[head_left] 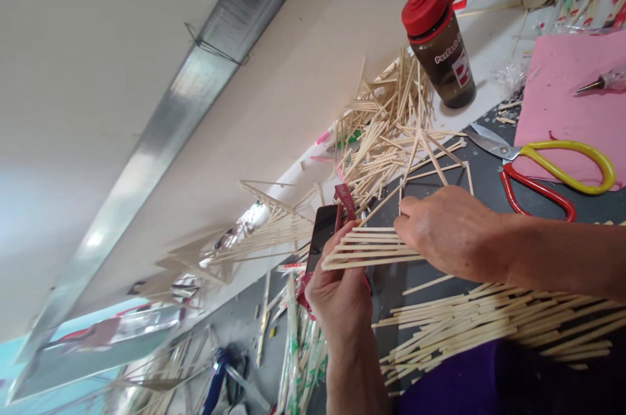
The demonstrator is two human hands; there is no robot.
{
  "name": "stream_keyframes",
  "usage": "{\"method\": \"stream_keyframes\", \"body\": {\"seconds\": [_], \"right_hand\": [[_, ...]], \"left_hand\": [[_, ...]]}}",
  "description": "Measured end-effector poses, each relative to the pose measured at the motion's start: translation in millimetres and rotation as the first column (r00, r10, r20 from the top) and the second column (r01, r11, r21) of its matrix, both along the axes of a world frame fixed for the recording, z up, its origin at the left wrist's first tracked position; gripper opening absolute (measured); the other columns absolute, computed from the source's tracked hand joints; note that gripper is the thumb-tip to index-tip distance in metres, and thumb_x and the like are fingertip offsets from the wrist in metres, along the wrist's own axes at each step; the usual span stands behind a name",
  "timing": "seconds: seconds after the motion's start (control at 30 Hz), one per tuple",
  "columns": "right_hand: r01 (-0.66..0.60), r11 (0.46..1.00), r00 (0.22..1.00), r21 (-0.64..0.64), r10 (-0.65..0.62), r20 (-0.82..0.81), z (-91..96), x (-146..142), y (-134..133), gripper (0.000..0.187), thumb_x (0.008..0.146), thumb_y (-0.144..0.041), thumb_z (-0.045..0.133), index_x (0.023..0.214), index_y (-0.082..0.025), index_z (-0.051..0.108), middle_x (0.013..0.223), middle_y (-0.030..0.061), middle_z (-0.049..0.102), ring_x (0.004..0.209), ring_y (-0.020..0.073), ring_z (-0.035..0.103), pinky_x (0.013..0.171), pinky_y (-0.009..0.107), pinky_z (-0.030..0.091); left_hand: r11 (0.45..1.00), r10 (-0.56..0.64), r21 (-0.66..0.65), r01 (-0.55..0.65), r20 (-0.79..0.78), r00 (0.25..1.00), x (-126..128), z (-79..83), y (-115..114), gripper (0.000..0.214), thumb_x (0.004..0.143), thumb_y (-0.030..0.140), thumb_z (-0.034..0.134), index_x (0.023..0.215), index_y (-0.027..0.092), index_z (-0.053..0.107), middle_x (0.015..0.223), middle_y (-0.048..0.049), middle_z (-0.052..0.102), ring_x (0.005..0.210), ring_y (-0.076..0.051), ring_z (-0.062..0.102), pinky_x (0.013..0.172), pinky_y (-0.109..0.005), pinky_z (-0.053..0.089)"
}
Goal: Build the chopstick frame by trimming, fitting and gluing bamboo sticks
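My left hand is closed around the near end of a slatted piece of thin wooden sticks, its sticks lying side by side and meeting at a slanted edge. Over the other end of that piece my right hand is closed, fingers curled down, and what lies under its fingertips is hidden. Just beyond the right hand stands a frame of joined sticks with pale blobs at its joints. A dark phone lies behind my left hand, beside a dark red strap.
Scissors with yellow and red handles lie near a pink sheet. A red-capped bottle stands by a heap of sticks. More loose sticks spread near purple cloth. A blue-handled tool lies lower left.
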State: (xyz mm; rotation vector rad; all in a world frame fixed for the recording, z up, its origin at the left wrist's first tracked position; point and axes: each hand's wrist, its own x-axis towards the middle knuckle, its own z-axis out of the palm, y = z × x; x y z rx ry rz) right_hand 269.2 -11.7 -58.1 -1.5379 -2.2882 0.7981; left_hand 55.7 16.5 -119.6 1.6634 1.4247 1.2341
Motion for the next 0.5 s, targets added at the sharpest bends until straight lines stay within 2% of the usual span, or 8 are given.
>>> {"method": "stream_keyframes", "body": {"seconds": [0.1, 0.17, 0.5], "right_hand": [[-0.083, 0.996, 0.994, -0.013, 0.084, 0.068, 0.6, 0.4, 0.4, 0.026, 0.079, -0.004, 0.048, 0.091, -0.013, 0.070, 0.093, 0.0108, 0.068, 0.065, 0.0145, 0.056, 0.047, 0.029, 0.025], [-0.096, 0.995, 0.991, -0.025, 0.098, 0.093, 1.4, 0.5, 0.7, 0.027, 0.079, -0.004, 0.048, 0.093, -0.013, 0.069, 0.096, 0.0114, 0.068, 0.067, 0.0148, 0.057, 0.047, 0.029, 0.026], [-0.073, 0.997, 0.992, 0.032, 0.070, 0.101, -1.0, 0.4, 2.1, 0.025, 0.082, -0.006, 0.049, 0.093, -0.011, 0.070, 0.092, 0.0126, 0.068, 0.066, 0.0130, 0.057, 0.047, 0.028, 0.025]], "left_hand": [[1.000, 0.005, 0.000, -0.005, -0.010, 1.000, -0.6, 1.0, 0.2, 0.037, 0.070, 0.024, 0.076, 0.107, 0.021, 0.072, 0.103, -0.0057, 0.074, 0.099, -0.024, 0.069, 0.093, -0.041, 0.054], [1.000, 0.003, 0.002, -0.003, -0.018, 1.000, 0.0, 2.2, 0.2, 0.035, 0.071, 0.024, 0.075, 0.106, 0.020, 0.072, 0.103, -0.0059, 0.074, 0.100, -0.025, 0.069, 0.093, -0.041, 0.053], [1.000, -0.011, 0.020, 0.012, -0.065, 0.998, 0.7, 4.1, 0.5, 0.031, 0.072, 0.025, 0.074, 0.102, 0.020, 0.073, 0.105, -0.0059, 0.074, 0.102, -0.025, 0.068, 0.095, -0.041, 0.052]]}}
